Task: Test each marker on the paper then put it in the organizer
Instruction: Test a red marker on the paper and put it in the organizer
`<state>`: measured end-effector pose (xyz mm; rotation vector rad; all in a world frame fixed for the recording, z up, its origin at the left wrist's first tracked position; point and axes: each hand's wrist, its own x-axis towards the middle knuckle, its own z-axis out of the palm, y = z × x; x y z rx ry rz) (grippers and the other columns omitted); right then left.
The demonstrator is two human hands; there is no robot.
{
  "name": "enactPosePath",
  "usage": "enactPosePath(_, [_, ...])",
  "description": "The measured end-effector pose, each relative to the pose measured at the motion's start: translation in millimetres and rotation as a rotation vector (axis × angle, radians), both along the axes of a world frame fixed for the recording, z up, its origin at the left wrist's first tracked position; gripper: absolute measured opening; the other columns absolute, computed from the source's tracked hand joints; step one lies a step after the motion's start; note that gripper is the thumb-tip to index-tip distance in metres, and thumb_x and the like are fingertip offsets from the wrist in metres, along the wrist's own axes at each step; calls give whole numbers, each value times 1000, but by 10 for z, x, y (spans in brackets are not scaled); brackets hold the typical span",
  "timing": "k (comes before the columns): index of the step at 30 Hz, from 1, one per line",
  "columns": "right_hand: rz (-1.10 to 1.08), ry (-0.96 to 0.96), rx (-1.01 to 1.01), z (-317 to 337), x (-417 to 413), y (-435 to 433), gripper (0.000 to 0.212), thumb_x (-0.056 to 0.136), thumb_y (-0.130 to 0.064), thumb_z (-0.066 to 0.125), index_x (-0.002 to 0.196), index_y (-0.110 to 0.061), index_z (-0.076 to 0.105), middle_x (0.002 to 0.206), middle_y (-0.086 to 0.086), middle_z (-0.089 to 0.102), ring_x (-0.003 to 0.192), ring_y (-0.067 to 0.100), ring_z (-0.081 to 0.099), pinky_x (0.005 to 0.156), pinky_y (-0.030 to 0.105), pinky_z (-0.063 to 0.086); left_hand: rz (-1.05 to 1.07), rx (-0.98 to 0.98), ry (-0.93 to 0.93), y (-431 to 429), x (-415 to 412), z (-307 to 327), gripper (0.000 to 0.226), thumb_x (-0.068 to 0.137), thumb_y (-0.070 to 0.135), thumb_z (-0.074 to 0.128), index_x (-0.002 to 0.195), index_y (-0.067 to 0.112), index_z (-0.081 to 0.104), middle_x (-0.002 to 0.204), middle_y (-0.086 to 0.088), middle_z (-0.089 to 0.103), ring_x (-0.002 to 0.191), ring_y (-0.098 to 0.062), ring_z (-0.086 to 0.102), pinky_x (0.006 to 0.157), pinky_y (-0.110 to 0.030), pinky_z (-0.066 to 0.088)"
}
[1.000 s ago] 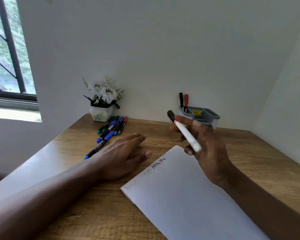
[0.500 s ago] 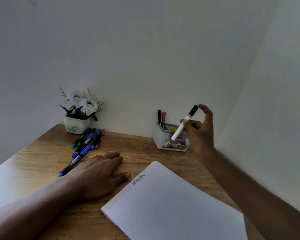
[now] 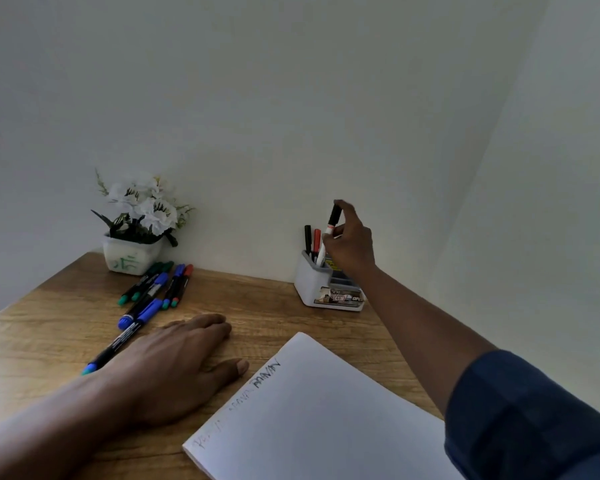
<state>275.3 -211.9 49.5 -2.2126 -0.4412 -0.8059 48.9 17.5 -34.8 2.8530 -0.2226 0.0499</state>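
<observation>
Pinched by the fingers of my right hand (image 3: 352, 244), the white marker (image 3: 327, 237) stands nearly upright, black cap up. Its lower end sits in the organizer (image 3: 307, 282), in the tall compartment beside a black marker (image 3: 307, 237) and a red marker (image 3: 316, 239). On the head view my left hand (image 3: 174, 368) lies flat on the table (image 3: 274, 306), fingers straight, holding nothing, between the loose markers (image 3: 153, 289) and the paper (image 3: 326, 427).

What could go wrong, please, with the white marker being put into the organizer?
The white marker, pinched by the right hand, goes in tilted beside the black marker and red marker and might jam against them. The left hand lies flat on the table, not steadying the organizer, so a push could slide it.
</observation>
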Motion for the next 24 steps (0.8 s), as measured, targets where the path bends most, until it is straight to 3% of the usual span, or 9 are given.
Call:
enactPosePath(3, [-28, 136, -189, -137, 136, 27, 53, 86, -21, 64, 138, -31, 58, 101, 1, 75, 99, 24, 69, 90, 36, 56, -2, -5, 6, -4, -13, 20, 84, 87, 80, 28, 159, 38, 20, 166, 23, 13, 150, -5, 23, 121, -31, 27])
enactPosePath(5, [-55, 214, -295, -216, 198, 46, 58, 83, -26, 62, 141, -31, 57, 114, 1, 70, 117, 33, 61, 101, 43, 51, -6, -8, 16, -4, -18, 25, 91, 80, 84, 23, 158, 39, 20, 165, 23, 14, 150, -5, 23, 121, -32, 27])
enactPosePath(11, [-71, 176, -272, -214, 179, 92, 64, 80, -25, 57, 143, -29, 54, 125, 12, 65, 121, 35, 57, 99, 48, 52, 0, -10, 17, -9, -12, 29, 80, 90, 78, 32, 158, 38, 20, 166, 21, 13, 151, -7, 22, 122, -33, 26])
enactPosePath(15, [-64, -157, -212, -179, -83, 150, 47, 88, -19, 58, 135, -24, 59, 116, 9, 63, 114, 28, 55, 94, 46, 49, -1, -6, 29, -10, -9, 26, 78, 92, 76, 34, 159, 37, 20, 167, 18, 12, 152, -9, 21, 122, -35, 26])
enactPosePath(19, [203, -368, -244, -139, -324, 316, 26, 96, -24, 55, 120, -21, 66, 97, -5, 61, 92, 11, 56, 78, 31, 49, -3, -1, 24, -23, -18, 24, 77, 94, 74, 34, 159, 35, 20, 168, 15, 11, 153, -11, 18, 124, -36, 22])
enactPosePath(21, [344, -331, -282, -148, -386, 466, 19, 97, -25, 58, 110, -19, 71, 91, -6, 66, 82, 8, 61, 74, 30, 53, -3, -9, 28, -23, -17, 21, 76, 95, 73, 36, 159, 34, 21, 168, 13, 12, 154, -12, 17, 124, -37, 21])
enactPosePath(24, [449, -10, -329, -209, -489, 802, 15, 96, -26, 63, 101, -19, 75, 89, -7, 72, 80, 6, 67, 75, 30, 56, -5, -20, 22, -28, -9, 20, 75, 96, 70, 38, 159, 33, 24, 168, 12, 15, 153, -13, 19, 123, -37, 22])
